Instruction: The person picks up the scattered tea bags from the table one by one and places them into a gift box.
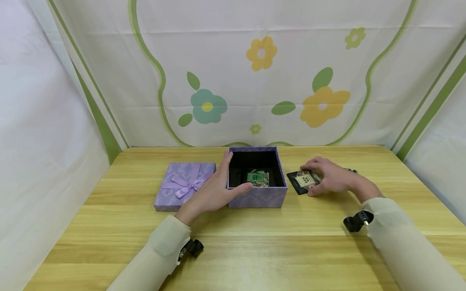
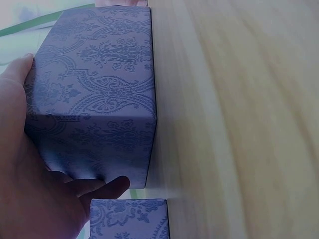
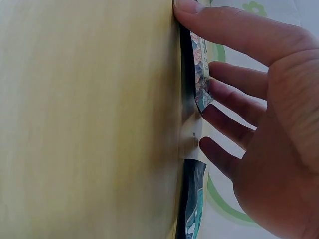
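Purple patterned box (image 1: pixel 259 199); left hand (image 1: pixel 217 186) splayed against it; right hand (image 1: pixel 330 176) gripping flat packet (image 1: pixel 304 180).

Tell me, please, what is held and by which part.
Left hand: purple box, by its front left corner. Right hand: dark packet, apparently by opposite edges.

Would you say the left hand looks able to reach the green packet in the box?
Probably yes: the purple gift box is open above the green packet, though the left hand must leave the box's side.
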`<state>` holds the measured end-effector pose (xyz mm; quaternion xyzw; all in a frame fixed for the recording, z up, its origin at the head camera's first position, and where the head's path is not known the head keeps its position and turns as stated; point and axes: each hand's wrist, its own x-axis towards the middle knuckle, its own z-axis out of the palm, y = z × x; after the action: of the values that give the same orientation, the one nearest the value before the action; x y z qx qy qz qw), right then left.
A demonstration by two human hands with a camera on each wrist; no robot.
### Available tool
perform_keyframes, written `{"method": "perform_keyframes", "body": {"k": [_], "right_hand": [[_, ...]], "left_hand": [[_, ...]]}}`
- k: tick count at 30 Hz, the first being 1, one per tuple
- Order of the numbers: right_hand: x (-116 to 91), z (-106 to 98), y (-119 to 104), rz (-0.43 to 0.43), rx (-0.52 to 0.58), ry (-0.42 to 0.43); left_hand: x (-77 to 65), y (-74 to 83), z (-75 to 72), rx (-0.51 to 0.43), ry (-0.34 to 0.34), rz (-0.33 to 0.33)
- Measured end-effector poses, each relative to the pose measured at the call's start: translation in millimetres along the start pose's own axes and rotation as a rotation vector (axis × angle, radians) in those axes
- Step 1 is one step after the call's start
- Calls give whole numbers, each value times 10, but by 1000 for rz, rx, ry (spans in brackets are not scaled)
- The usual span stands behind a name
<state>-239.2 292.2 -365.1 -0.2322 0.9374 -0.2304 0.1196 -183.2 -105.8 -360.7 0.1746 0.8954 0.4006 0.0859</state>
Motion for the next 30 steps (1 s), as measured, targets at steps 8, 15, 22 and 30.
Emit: {"method": "perform_keyframes", "body": {"k": [8, 15, 22, 30], "right_hand": [[6, -2, 12, 17, -2, -9], [11, 5, 15, 24, -18, -5], [14, 10, 8, 14, -23, 14], [15, -8, 3, 6, -46, 52]], "left_hand": [[7, -5, 6, -3, -1, -3], [12, -8, 4, -6, -2, -6], [14, -12, 4, -3, -3, -2], [8, -2, 0, -14, -6, -4]]}}
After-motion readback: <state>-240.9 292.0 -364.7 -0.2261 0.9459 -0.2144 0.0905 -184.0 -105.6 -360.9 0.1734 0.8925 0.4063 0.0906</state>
